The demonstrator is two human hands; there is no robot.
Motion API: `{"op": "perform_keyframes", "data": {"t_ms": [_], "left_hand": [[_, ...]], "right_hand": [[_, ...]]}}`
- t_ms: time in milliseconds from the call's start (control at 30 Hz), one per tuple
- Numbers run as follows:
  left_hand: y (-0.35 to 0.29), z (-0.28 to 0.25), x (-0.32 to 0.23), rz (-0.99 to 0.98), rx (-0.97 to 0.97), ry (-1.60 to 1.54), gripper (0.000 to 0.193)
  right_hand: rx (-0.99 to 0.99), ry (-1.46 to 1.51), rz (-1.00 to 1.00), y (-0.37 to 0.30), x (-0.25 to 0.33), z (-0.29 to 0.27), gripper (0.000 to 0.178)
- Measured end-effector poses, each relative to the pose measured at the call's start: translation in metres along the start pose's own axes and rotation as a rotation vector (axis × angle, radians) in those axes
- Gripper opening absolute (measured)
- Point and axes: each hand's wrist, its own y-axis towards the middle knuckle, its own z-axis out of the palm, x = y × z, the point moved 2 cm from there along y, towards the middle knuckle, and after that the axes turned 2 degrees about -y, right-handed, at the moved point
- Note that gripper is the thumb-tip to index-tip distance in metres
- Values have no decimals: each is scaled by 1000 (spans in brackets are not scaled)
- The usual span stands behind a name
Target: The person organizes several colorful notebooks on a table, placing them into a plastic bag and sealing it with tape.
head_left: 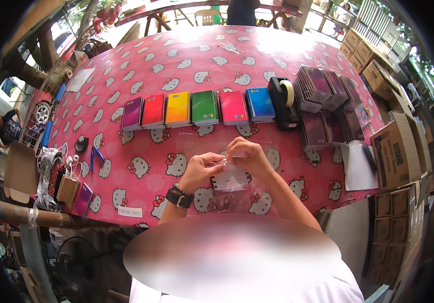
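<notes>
My left hand point(199, 170), with a dark watch and a beaded bracelet at the wrist, pinches a bit of shiny clear plastic. My right hand point(249, 155) has its fingers closed on the same plastic, and the fingertips of both hands nearly meet. Just below them a clear plastic wrapper point(231, 184) lies over a pale pad-like thing with dark spiral loops at its sides; its exact kind is hard to make out. Beyond my hands stands a row of spiral notebook stacks: purple point(132, 113), red point(154, 110), yellow point(178, 108), green point(205, 107), pink point(233, 107) and blue point(260, 104).
A black tape dispenser point(281, 106) stands beside the blue stack, with piles of dark wrapped notebooks point(318, 91) to its right. White paper point(359, 169) and cardboard boxes point(396, 151) are at the right edge. Blue scissors-like tool point(93, 157), earphones point(70, 164) and a purple notebook point(83, 198) lie left.
</notes>
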Motion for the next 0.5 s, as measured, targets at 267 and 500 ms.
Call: {"op": "perform_keyframes", "data": {"t_ms": [267,500], "left_hand": [[9,15,-32,302,-84,127,16],[-5,-6,-39,364,-77,413,59]], "right_hand": [[-144,-87,-70,-1,48,-7,14],[151,-666,-159,-49,50,-6,23]]}}
